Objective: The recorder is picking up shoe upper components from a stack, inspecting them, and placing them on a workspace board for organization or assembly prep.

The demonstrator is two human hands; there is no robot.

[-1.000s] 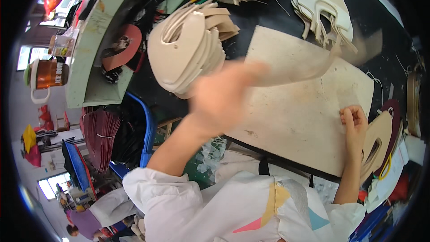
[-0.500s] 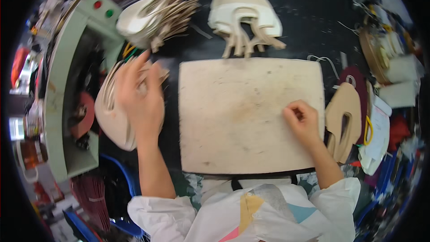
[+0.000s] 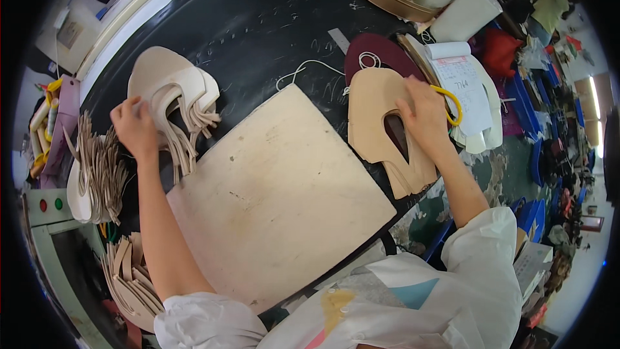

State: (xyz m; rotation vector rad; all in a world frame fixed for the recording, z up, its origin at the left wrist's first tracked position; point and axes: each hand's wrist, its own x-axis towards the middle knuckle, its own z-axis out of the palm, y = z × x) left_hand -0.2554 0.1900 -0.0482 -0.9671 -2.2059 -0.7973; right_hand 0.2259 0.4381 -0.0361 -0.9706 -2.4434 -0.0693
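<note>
My left hand (image 3: 135, 130) is at the left edge of a fanned pile of beige and white shoe upper pieces (image 3: 169, 81), its fingers bent over that edge. My right hand (image 3: 426, 116) grips the right side of a stack of tan shoe upper pieces (image 3: 374, 90), thumb on top and fingertips partly hidden. These tan pieces have a long slot in the middle and split lower ends. Between the two piles lies a bare, stained cream board (image 3: 278, 200), turned at an angle on the black table (image 3: 258, 45).
More shoe pieces (image 3: 97, 174) are bunched at the left, with another pile (image 3: 132, 278) below. Maroon pieces (image 3: 378, 52), yellow-handled scissors (image 3: 455, 106) and a paper sheet (image 3: 465, 94) lie by the tan stack. A round tin (image 3: 387, 0) of supplies stands at the far right.
The view has swung to the right and tilted. My left hand has gone from the lower left pile to the beige and white one. My right hand has left the board for the tan stack.
</note>
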